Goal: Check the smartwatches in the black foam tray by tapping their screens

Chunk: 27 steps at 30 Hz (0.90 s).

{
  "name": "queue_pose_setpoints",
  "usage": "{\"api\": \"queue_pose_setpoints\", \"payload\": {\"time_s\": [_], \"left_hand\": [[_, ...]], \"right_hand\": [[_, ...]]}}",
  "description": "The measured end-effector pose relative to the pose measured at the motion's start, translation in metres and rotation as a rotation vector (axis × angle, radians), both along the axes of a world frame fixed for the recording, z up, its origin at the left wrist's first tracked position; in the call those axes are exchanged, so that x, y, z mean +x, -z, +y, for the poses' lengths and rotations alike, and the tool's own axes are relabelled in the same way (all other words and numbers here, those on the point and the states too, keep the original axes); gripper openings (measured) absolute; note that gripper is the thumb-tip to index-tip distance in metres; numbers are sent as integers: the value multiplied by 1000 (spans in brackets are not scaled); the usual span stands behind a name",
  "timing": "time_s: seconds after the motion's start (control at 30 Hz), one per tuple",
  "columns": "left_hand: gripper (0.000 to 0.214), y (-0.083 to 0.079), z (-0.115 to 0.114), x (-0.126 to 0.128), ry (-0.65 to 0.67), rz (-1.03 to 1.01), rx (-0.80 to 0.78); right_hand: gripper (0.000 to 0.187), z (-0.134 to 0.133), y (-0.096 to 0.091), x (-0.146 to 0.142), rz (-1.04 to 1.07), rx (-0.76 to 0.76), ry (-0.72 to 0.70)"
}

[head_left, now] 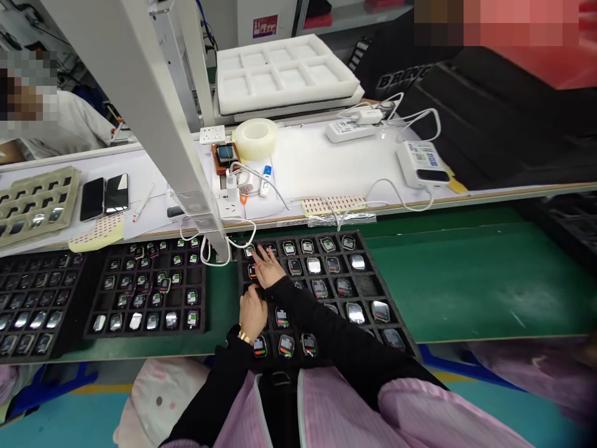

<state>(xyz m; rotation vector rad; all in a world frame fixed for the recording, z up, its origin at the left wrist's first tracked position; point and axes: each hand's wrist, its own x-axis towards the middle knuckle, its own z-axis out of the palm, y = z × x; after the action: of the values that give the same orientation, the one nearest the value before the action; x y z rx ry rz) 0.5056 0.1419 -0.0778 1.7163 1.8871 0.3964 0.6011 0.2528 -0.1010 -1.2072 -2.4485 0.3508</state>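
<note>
Your right hand [268, 269] reaches across your body to the far left corner of the black foam tray [368, 287], fingers spread and tips down among the watch-shaped devices [313, 266] seated in its pockets. It shows no clear grip. Your left hand [253, 314], with a gold bracelet [244, 337] at the wrist, lies curled and palm-down over the tray's left side, just below your right hand. You can't tell whether it holds anything, because the fingers are hidden. Black sleeves cover both forearms, and the right one crosses over the tray's lower rows.

Left of the tray sit a second black tray [198, 298] and then a third [69, 258], both also loaded with devices. The green mat [448, 283] runs to the tray's right. Beyond the tray, on the white tabletop [308, 165], are a roll of clear tape [255, 138], a white power strip [228, 202] and a power bank [422, 163]. Up and left of the tray lie two phones [103, 198] beside a beige pocketed tray [35, 205]. A white foam tray [284, 73] sits on a shelf behind. A co-worker's white sleeve [77, 127] shows at far left.
</note>
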Motion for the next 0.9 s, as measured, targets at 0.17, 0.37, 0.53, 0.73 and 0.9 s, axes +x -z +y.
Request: {"api": "queue_pose_setpoints", "payload": {"time_s": [0.17,0.37,0.53,0.73,0.9], "left_hand": [[30,0,3,-3,28,-1,-12],[21,0,6,-5,68,7,-26],[20,-2,7,-2,62,30,-32],[20,-6,8,2,35,84,-38],[20,-7,9,6,16,120,-51]], "right_hand": [[50,-7,8,52,13,-1,154],[50,2,17,100,-3,-24,319],[50,15,21,95,-4,-35,286],[48,22,23,97,31,-50,264],[49,11,23,139,70,-50,335]]}}
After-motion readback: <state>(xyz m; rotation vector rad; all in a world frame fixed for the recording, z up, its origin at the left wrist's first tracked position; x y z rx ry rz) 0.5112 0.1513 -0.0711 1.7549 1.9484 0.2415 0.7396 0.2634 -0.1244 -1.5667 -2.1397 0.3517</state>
